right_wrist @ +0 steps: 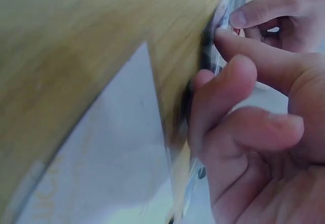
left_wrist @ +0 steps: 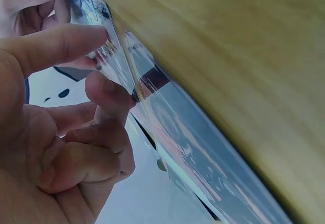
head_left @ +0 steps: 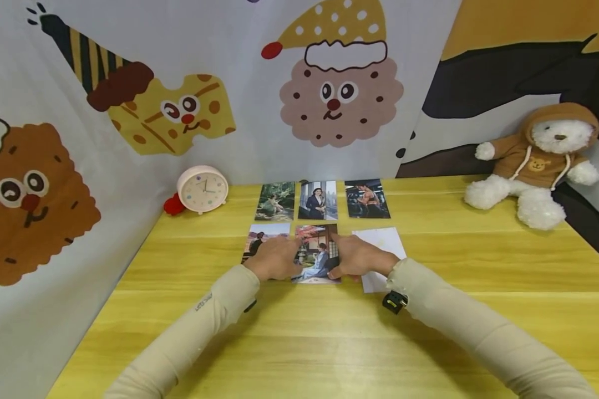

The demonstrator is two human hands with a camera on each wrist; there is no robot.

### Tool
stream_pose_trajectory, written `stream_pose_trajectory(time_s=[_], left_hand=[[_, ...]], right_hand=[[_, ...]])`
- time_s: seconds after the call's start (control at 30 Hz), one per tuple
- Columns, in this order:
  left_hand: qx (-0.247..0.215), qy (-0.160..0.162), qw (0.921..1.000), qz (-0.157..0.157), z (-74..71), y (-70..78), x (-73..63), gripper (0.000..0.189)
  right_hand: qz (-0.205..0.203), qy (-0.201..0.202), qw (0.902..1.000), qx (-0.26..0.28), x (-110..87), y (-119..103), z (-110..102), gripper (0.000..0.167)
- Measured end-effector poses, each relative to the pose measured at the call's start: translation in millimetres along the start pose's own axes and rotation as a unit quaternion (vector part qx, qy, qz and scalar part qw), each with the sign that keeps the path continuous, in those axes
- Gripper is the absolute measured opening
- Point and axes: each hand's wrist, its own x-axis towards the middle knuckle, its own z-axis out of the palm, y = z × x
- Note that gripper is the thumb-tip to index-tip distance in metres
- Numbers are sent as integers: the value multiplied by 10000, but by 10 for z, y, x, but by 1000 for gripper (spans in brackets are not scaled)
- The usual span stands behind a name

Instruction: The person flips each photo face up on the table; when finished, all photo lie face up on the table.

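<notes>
A glossy photo of a person in a light-blue robe sits in the middle of the front row. My left hand holds its left edge, with thumb and index fingertips spread along it. At the opposite edge my right hand holds it the same way. In the left wrist view the left hand has its other fingers curled. Beside the right hand in the right wrist view lies a white card with faint yellow lettering. Another photo is partly hidden behind the left hand.
Three photos form a back row: a green forest scene, a person in a suit and a gym scene. A pink alarm clock stands at the back left. A white teddy bear sits at the back right against the printed cloth.
</notes>
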Motion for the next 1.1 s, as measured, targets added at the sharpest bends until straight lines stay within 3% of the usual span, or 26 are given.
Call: stream_pose_trajectory(time_s=[0.27,0.47,0.57,0.63,0.7,0.77,0.93,1.0,1.1], left_hand=[[53,-3,10000,-12,11,6,21,66],[14,111,9999,75,-19,24,1,58],[-341,311,9987,224,-63,63,-5,53],[-809,417,9948,447,-99,110,-17,47],[-1442,428,9862,685,-123,173,-32,44],[-2151,334,9724,841,-131,252,-43,42],[-3818,-226,9210,737,-79,451,-44,43],[-4229,-525,9017,729,-42,518,-30,44],[-4588,-929,8799,813,12,594,-6,47]], right_hand=[[-86,78,9999,73,-39,62,35,103],[-685,403,9963,313,-261,125,-60,100],[-984,785,9912,406,-405,150,-185,92],[-1092,1046,9880,303,-486,171,-268,86],[-1058,1202,9870,129,-555,206,-335,80],[-935,1210,9882,-31,-618,269,-390,74],[-641,767,9938,-481,-762,515,-483,70],[-547,620,9949,-572,-816,630,-501,71],[-387,542,9960,-597,-883,791,-509,74]])
